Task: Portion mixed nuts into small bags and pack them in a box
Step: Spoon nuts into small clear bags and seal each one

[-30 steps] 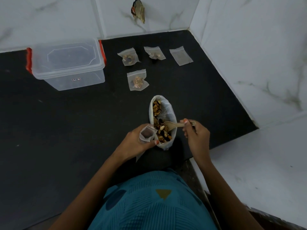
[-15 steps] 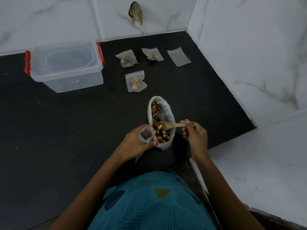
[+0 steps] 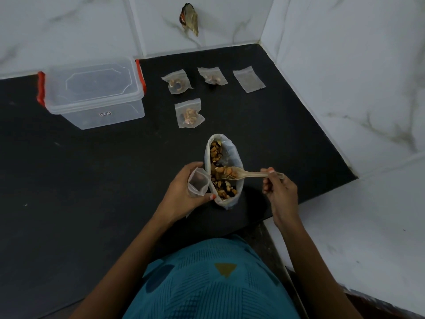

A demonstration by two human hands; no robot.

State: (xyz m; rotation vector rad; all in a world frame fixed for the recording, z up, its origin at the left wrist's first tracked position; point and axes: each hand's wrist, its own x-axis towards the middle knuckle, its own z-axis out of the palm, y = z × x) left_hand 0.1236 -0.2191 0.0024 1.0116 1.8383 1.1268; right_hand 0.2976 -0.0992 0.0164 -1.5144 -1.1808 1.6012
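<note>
Thin plastic — the bag (image 3: 197,184), gripped open-mouthed in the left hand (image 3: 181,194) beside the nuts (image 3: 222,192), looks limp and slippery; hold it by the rim. The right hand (image 3: 279,192) pinches a loaded spoon (image 3: 250,174).

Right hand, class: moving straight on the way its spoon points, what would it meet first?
Probably the small clear plastic bag that the left hand holds open, just past the large nut bag's rim; depth unclear.
</note>
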